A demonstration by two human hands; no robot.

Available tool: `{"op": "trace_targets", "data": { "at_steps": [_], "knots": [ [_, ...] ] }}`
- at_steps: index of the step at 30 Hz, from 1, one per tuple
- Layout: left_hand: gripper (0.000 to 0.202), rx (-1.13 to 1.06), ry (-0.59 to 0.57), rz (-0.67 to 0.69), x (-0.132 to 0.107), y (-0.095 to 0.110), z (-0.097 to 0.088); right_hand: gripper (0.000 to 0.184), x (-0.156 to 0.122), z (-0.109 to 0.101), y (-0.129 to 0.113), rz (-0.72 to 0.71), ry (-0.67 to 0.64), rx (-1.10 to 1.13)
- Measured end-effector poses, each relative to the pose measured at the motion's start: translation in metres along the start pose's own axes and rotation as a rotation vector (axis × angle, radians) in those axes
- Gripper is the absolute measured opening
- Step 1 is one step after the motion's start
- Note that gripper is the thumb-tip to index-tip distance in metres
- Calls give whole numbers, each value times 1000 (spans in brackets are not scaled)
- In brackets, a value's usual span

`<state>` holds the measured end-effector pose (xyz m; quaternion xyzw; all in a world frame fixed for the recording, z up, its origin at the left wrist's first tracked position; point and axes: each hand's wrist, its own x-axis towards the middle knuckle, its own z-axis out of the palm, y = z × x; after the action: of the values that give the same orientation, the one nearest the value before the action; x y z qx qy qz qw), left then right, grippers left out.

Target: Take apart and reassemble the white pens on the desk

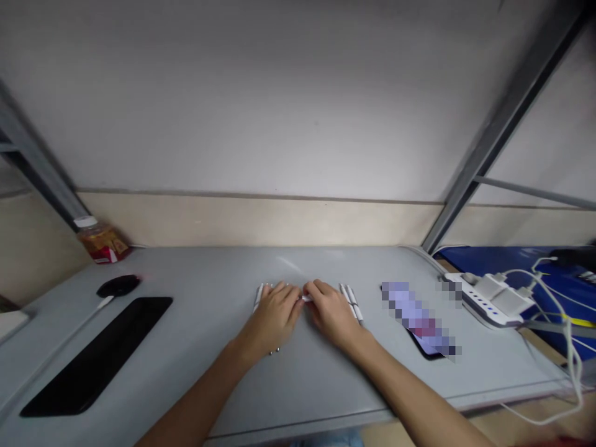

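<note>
Both of my hands meet over the middle of the desk, fingertips almost touching. A short white piece of a slim pen-like stick (306, 298) shows between them. My right hand (329, 312) pinches this piece. My left hand (275, 313) is closed at its other end, its fingers hiding what they grip. Just right of my right hand lie a few white pen-like sticks (351, 302) with dark bands. More white sticks (257, 297) lie partly hidden beyond my left hand. Small shiny tips (274, 351) poke out below my left wrist.
On the right are a phone (421, 323) with a lit screen and a white power strip (488, 301) with plugs and cables. To the left lie a black flat mat (100, 357), a black mouse (118, 285) with a white cable, and a bottle (103, 241). A wall stands behind the desk.
</note>
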<state>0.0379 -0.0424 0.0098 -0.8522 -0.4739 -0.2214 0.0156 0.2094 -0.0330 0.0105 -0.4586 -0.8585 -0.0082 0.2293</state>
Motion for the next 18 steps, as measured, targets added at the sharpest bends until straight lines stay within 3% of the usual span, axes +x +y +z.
{"op": "trace_targets", "data": {
  "at_steps": [5,11,18],
  "knots": [
    [26,42,-21,10,1,1,0,17,-2,0,-2,-15,58,-15],
    [28,28,-48,-25,3,-2,2,20,-1,2,5,-57,40,-48],
    [29,-63,3,-33,2,-3,3,19,-1,-2,11,-15,57,-6]
  ]
}}
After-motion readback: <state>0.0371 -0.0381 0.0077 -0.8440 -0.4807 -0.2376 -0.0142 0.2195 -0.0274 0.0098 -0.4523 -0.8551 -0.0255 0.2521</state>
